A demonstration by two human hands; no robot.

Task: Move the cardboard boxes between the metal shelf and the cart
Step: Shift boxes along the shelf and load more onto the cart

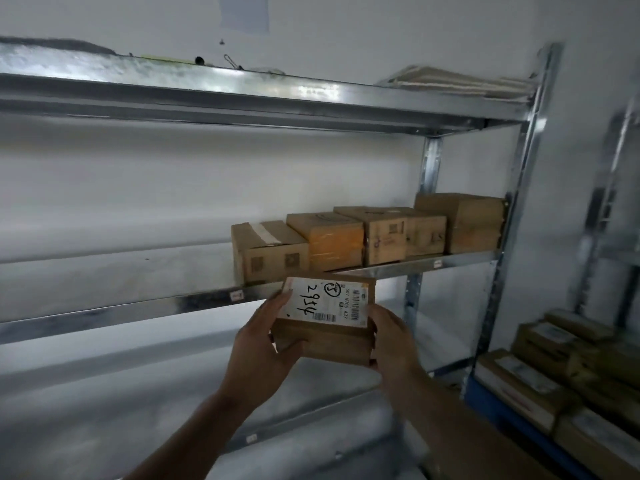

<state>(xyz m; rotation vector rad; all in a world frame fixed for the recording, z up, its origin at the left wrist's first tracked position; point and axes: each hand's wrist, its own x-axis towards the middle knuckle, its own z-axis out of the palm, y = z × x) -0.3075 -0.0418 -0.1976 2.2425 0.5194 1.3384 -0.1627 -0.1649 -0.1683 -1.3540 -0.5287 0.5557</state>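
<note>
Gripping the held box point(323, 336) from both sides, the two hands carry it in the air near the front rail of the metal shelf point(138, 308), at its middle level. The left hand point(261, 344) clasps the left side, with fingers curled up the side wall and under the base. The right hand point(394, 341) clasps the right side, its fingers wrapped round the near right corner. Whether the box touches the rail cannot be told. The box lies roughly level, and a white label point(325, 301) with handwritten figures and barcodes covers its top face.

Just beyond it, on the middle level, a row of boxes point(384, 237) stands side by side, five in number, running from the centre to the right upright. The leftmost is sealed with pale tape and the rightmost is the tallest. The left part of that level is bare metal.

On the top level, at the far right, rests a stack of flat pale sheets point(460, 83). A sheet of paper point(245, 12) hangs on the wall point(381, 29) above.

At the near right, beside the shelf's upright, stands the cart point(498, 403) with a blue edge. The boxes on the cart point(530, 375) are packed closely in several layers, and some bear white labels. Details there are blurred.
</note>
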